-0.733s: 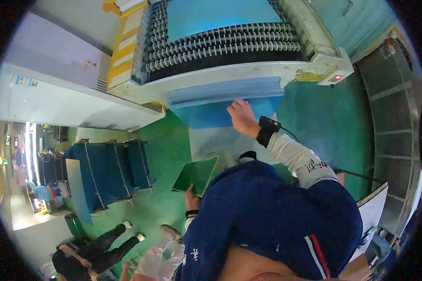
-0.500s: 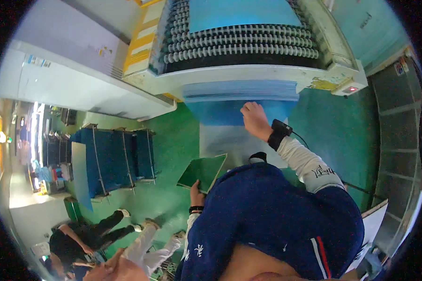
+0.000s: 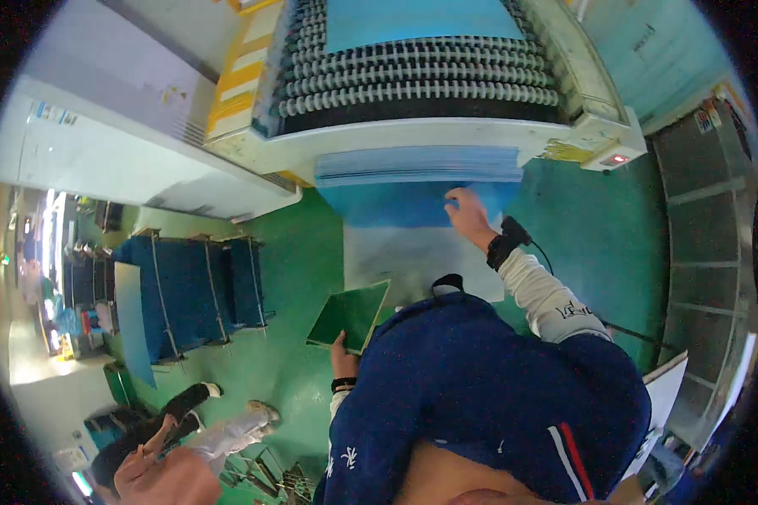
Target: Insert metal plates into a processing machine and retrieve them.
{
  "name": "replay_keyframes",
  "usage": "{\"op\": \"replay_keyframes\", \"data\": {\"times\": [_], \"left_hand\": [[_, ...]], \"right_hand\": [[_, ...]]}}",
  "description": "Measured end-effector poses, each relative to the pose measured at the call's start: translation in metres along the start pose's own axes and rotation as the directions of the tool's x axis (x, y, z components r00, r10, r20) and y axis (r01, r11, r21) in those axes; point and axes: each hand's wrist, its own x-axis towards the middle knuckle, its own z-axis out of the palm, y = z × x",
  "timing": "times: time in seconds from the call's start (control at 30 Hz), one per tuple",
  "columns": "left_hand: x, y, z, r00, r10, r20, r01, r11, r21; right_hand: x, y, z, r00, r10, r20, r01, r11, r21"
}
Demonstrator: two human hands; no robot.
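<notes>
My left hand [image 3: 344,358] is closed on the edge of a green rectangular panel [image 3: 350,316] with pale edges, tilted beside my waist. In front of me, a stack of thin blue sheets [image 3: 417,164] sits just below the roller conveyor's end, its many edges showing as lines. Over the near blue face [image 3: 387,204] hovers my right hand [image 3: 470,217], fingers loosely bent and thumb and forefinger a little apart. Nothing shows between them; whether they touch the blue face I cannot tell. A black device with a cable is strapped at the right wrist.
A roller conveyor [image 3: 421,93] carries a light blue sheet [image 3: 421,21]. Below the stack lies a pale grey surface [image 3: 379,252]. Racks with dark blue panels [image 3: 185,290] stand left, a grey shelf frame [image 3: 706,244] right. Other people [image 3: 173,471] are at the lower left.
My right hand has shifted slightly right, and its thumb and forefinger have parted. The left hand keeps the green panel. My view has moved a little; the people at lower left have changed position.
</notes>
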Motion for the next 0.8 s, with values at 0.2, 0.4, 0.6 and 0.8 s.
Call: {"op": "replay_keyframes", "data": {"times": [0.2, 0.4, 0.6, 0.8], "left_hand": [[-0.035, 0.132, 0.026, 0.974, 0.136, 0.179, -0.133, 0.991, -0.028], [-0.026, 0.141, 0.031, 0.987, 0.040, 0.157, -0.025, 0.995, -0.093], [-0.008, 0.120, 0.029, 0.984, 0.000, 0.180, 0.048, 0.963, -0.265], [0.047, -0.021, -0.010, 0.989, 0.014, 0.146, 0.004, 0.993, -0.122]], "right_hand": [[-0.038, 0.105, -0.060, 0.742, 0.622, -0.251, -0.617, 0.780, 0.108], [-0.052, 0.133, -0.065, 0.737, 0.504, -0.450, -0.402, 0.862, 0.308], [-0.048, 0.113, -0.073, 0.726, 0.560, -0.400, -0.444, 0.825, 0.350], [-0.035, 0.089, -0.077, 0.777, 0.528, -0.345, -0.422, 0.842, 0.336]]}}
